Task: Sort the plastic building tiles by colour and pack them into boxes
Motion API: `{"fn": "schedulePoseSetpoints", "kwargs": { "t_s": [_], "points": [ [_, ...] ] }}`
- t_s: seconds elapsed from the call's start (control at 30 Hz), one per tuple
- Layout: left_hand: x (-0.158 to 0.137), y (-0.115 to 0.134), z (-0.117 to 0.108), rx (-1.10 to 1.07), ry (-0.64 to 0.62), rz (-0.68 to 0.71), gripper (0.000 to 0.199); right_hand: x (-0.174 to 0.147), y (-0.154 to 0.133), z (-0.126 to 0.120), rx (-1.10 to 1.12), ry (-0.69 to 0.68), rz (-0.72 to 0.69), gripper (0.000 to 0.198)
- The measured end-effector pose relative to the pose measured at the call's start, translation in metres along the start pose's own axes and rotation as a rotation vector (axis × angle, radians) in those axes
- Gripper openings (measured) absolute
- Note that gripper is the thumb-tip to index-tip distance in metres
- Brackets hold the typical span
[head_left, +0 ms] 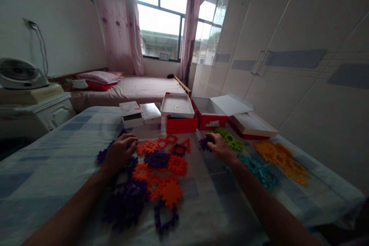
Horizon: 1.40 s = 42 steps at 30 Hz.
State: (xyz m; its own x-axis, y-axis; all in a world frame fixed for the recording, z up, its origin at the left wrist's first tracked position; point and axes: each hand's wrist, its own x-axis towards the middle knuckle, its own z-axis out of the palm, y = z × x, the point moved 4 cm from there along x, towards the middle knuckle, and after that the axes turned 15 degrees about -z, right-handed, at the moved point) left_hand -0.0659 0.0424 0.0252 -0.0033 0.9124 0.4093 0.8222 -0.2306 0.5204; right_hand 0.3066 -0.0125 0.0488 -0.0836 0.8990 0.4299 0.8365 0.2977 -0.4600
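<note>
My left hand (119,152) rests at the left side of the pile, its fingers loosely curved and apart over purple pieces, with nothing visibly gripped. Dark purple toothed interlocking pieces (127,200) lie below and around it. Between my hands, orange interlocking pieces (171,192) are heaped, with some purple ones (156,158) among them. My right hand (219,146) has its thumb and fingers closed on a purple toothed piece (204,144), just right of the orange heap. Lime green pieces (230,140) lie beside that hand, and teal pieces (262,173) are near its forearm.
Yellow-orange pieces (279,157) lie at the right of the checked tablecloth (207,207). Along the back stand small white boxes (132,121), a red box with a white lid (181,125), an open red box (209,119) and another box (253,125). Beyond is a bed (144,88).
</note>
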Motion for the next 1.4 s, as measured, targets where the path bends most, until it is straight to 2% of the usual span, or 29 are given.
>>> {"fn": "schedulePoseSetpoints", "kwargs": {
  "t_s": [0.17,0.3,0.47,0.67,0.87,1.03,1.2,1.27,1.4],
  "points": [
    [0.001,-0.003,0.003,0.008,0.010,0.009,0.035,0.023,0.014,0.024,-0.038,-0.029,-0.014,0.044],
    [0.001,-0.002,0.003,0.008,-0.004,0.011,0.035,0.024,0.009,0.033,-0.071,-0.062,-0.055,0.043],
    [0.000,0.000,0.003,-0.005,-0.004,0.000,0.035,0.019,-0.024,0.032,-0.106,-0.034,-0.149,0.039],
    [0.001,-0.001,0.005,-0.027,0.012,0.007,0.031,0.014,-0.071,0.053,-0.029,-0.187,-0.324,0.023],
    [0.000,0.001,0.005,-0.014,0.025,0.010,0.028,0.010,-0.069,0.070,0.067,-0.156,-0.270,0.022],
    [0.001,0.002,0.004,-0.020,0.032,0.000,0.027,0.013,-0.076,0.059,0.234,-0.144,-0.221,0.019],
    [0.001,0.003,0.004,-0.030,0.032,0.003,0.026,0.014,-0.117,0.058,0.480,-0.316,-0.295,0.018],
    [0.001,0.003,0.003,-0.035,0.033,0.003,0.025,0.011,-0.133,0.068,0.403,-0.368,-0.341,0.014],
    [0.000,0.003,0.002,-0.044,0.034,-0.010,0.026,0.002,-0.148,0.091,0.144,-0.340,-0.426,0.004]
  ]
}}
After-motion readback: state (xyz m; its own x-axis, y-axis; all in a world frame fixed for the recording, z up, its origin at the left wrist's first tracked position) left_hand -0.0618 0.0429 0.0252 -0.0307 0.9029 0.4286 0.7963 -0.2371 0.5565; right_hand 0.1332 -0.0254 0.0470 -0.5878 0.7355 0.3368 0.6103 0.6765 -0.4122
